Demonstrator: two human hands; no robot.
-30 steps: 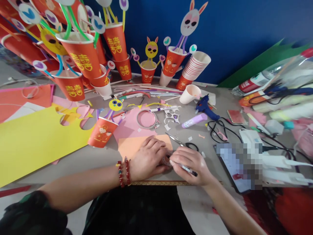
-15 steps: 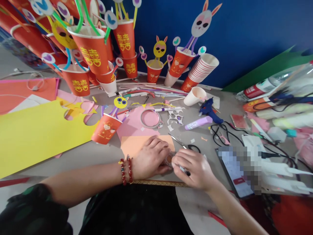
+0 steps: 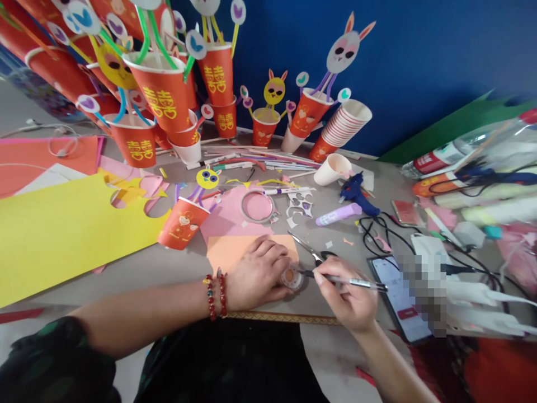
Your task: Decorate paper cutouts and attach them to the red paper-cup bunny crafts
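My left hand (image 3: 257,272) lies on an orange sheet of paper (image 3: 235,249) near the table's front edge, its fingers curled around a small clear tape roll (image 3: 292,277) that sits on the paper's right corner. My right hand (image 3: 347,295) grips a pen (image 3: 348,281), which lies nearly level with its tip against the roll's right side. A beaded bracelet (image 3: 213,295) is on my left wrist.
Scissors (image 3: 312,252) lie just behind the roll. A phone (image 3: 398,296), cables and a blue glue gun (image 3: 356,193) are to the right. A tipped red paper cup (image 3: 182,223), a yellow sheet (image 3: 62,235) and several decorated red cups (image 3: 161,98) stand left and behind.
My right hand has pulled back to the right and turned the pen flat, so the tape roll now shows. The left hand has stayed on the orange paper.
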